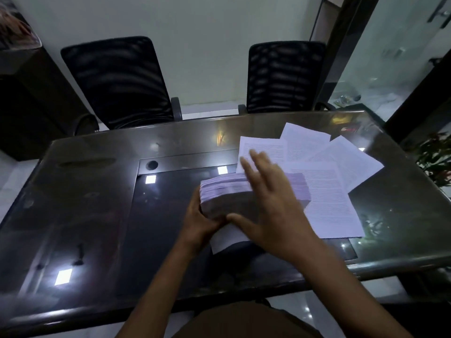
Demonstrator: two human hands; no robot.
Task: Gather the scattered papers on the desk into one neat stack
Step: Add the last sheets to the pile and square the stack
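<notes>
A thick stack of papers point(227, 186) is lifted at its near edge, tilted above the dark glass desk point(97, 181). My left hand point(199, 223) grips the stack's near left corner from below. Over the top of the stack lies my right hand point(271, 203), fingers spread and flat, thumb at the near edge. Several loose printed sheets point(327, 191) lie fanned out on the desk to the right and behind the stack. One white sheet point(225, 239) shows under the stack near my wrists.
Two black mesh office chairs point(117, 81) point(283, 76) stand at the far side of the desk. A dark cabinet point(29, 93) is at the left. A glass partition and a plant point(436, 157) are at the right. A round cable hole point(152, 164) sits in the desk.
</notes>
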